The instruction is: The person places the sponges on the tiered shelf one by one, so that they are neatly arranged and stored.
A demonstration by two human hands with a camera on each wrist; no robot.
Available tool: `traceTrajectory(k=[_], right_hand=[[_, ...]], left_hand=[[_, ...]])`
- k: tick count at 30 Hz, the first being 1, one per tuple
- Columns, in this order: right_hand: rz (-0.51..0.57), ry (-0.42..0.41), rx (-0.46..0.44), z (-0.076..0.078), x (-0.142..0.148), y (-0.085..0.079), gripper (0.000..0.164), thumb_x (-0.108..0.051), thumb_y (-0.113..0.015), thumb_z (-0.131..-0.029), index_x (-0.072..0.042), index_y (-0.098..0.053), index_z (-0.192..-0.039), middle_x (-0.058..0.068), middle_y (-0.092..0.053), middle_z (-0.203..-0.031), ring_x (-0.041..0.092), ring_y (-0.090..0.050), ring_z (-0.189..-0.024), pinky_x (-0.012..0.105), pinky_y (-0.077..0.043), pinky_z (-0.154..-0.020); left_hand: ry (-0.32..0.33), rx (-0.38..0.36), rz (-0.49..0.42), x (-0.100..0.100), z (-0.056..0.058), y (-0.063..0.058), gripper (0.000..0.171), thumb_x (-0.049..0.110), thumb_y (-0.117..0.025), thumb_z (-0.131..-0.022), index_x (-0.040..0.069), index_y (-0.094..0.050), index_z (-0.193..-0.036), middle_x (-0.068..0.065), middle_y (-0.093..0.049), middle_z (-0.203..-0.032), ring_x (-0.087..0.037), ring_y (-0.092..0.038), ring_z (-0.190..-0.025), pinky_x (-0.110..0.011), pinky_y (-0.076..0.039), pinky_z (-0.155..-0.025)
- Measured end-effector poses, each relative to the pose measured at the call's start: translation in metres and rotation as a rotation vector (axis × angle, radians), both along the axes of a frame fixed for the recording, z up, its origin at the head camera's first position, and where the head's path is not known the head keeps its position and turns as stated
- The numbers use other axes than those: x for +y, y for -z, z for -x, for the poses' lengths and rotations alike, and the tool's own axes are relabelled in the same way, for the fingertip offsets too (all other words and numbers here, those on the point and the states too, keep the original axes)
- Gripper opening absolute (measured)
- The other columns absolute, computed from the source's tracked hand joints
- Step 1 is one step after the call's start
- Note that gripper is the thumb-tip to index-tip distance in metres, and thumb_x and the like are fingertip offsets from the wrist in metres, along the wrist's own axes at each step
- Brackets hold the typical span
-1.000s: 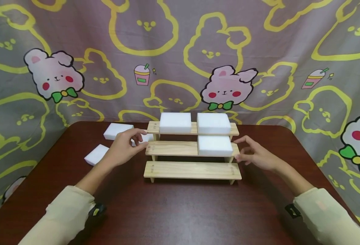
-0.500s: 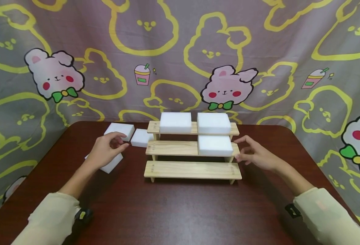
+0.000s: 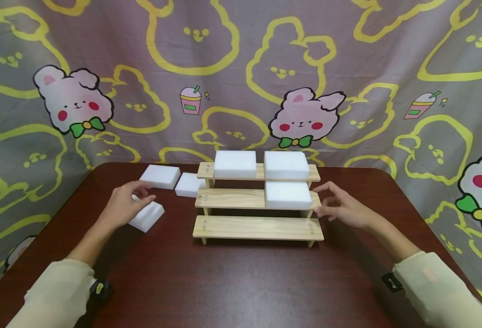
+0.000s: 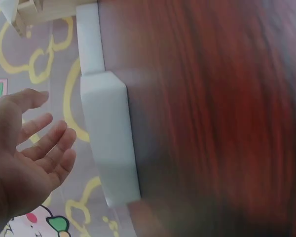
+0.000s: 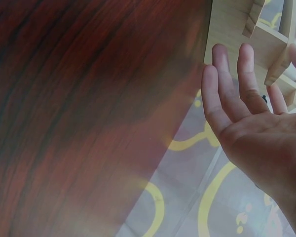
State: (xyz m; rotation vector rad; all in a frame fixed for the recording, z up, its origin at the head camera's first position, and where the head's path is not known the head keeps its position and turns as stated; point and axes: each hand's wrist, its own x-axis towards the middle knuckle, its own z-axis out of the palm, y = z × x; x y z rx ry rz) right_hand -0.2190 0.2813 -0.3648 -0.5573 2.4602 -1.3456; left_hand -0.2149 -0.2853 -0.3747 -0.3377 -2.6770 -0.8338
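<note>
My left hand [image 3: 127, 200] hovers at the near-left white foam block [image 3: 149, 217] and covers part of it in the head view. Thumb and fingers are loosely bent with a gap between them; in the left wrist view the hand [image 4: 32, 143] holds nothing. At the right end of a three-step wooden display rack [image 3: 257, 228], my right hand [image 3: 343, 207] has thumb and index finger on either side of the middle board's end. The other fingers of that hand [image 5: 251, 108] stand free in the right wrist view.
Two foam blocks rest on the top step, a left one [image 3: 235, 164] and a right one [image 3: 286, 165]. One block [image 3: 287, 195] occupies the middle step's right. Behind my left hand lie two more blocks [image 3: 160, 176] on the dark table [image 3: 241, 282]. A patterned curtain [image 3: 232, 86] hangs behind.
My left hand has moved from the rack's left end leftward to over the near-left foam block, uncovering the blocks behind. The right hand and the rack have stayed put.
</note>
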Motion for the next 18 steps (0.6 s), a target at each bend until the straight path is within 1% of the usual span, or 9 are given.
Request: traceTrajectory(k=[3,6,7,10,12,15,18], right_hand=[[0.001,0.0,-0.001,0.0,0.0,0.0,0.054,-0.012,-0.069,-0.099,-0.002,-0.037,-0.142,0.017,-0.07,-0.095,0.035,-0.069,-0.095,0.047,-0.056,-0.078],[0.002,0.001,-0.003,0.0,0.0,0.0,0.054,-0.012,-0.069,-0.099,-0.002,-0.037,-0.142,0.017,-0.07,-0.095,0.035,-0.069,-0.095,0.047,-0.056,-0.077],[0.002,0.001,-0.003,0.0,0.0,0.0,0.054,-0.012,-0.069,-0.099,-0.002,-0.037,-0.142,0.017,-0.07,-0.095,0.035,-0.069,-0.095,0.046,-0.056,-0.077],[0.003,0.001,-0.004,0.0,0.0,0.0,0.054,-0.012,-0.069,-0.099,-0.002,-0.037,-0.142,0.017,-0.07,-0.095,0.035,-0.069,-0.095,0.046,-0.056,-0.077],[0.004,-0.002,-0.004,0.0,0.0,0.0,0.054,-0.012,-0.069,-0.099,-0.002,-0.037,-0.142,0.017,-0.07,-0.095,0.035,-0.069,-0.095,0.046,-0.056,-0.077],[0.004,-0.004,-0.004,0.0,0.001,0.0,0.054,-0.012,-0.068,-0.099,-0.002,-0.037,-0.142,0.018,-0.07,-0.096,0.035,-0.069,-0.095,0.046,-0.056,-0.078],[0.004,-0.004,-0.006,0.0,0.0,0.0,0.054,-0.012,-0.068,-0.1,-0.002,-0.037,-0.142,0.018,-0.069,-0.096,0.035,-0.069,-0.095,0.046,-0.056,-0.078]], left_hand=[[-0.014,-0.022,0.015,-0.009,-0.001,0.002,0.026,0.001,-0.076,-0.089,-0.009,-0.069,-0.112,-0.017,-0.07,-0.087,-0.036,-0.066,-0.085,-0.04,-0.049,-0.07],[-0.02,-0.069,0.025,-0.017,-0.002,0.003,0.027,0.0,-0.071,-0.089,-0.01,-0.067,-0.115,-0.022,-0.071,-0.093,-0.039,-0.066,-0.09,-0.05,-0.05,-0.078],[-0.016,-0.083,0.031,-0.019,-0.002,0.004,0.029,-0.001,-0.07,-0.088,-0.01,-0.067,-0.116,-0.023,-0.071,-0.096,-0.04,-0.065,-0.092,-0.053,-0.05,-0.082],[0.003,-0.116,0.058,-0.025,-0.004,0.006,0.035,-0.001,-0.07,-0.085,-0.011,-0.067,-0.118,-0.027,-0.07,-0.103,-0.043,-0.064,-0.097,-0.058,-0.049,-0.086],[0.019,-0.115,0.078,-0.029,-0.004,0.008,0.037,-0.002,-0.07,-0.082,-0.01,-0.067,-0.118,-0.028,-0.07,-0.106,-0.044,-0.064,-0.099,-0.06,-0.048,-0.087],[0.03,-0.093,0.111,-0.034,-0.004,0.01,0.04,-0.003,-0.069,-0.077,-0.008,-0.07,-0.117,-0.03,-0.069,-0.113,-0.045,-0.061,-0.102,-0.06,-0.046,-0.087],[0.039,-0.067,0.126,-0.038,-0.004,0.013,0.04,-0.004,-0.071,-0.075,-0.007,-0.071,-0.115,-0.031,-0.068,-0.117,-0.046,-0.06,-0.105,-0.061,-0.045,-0.089]])
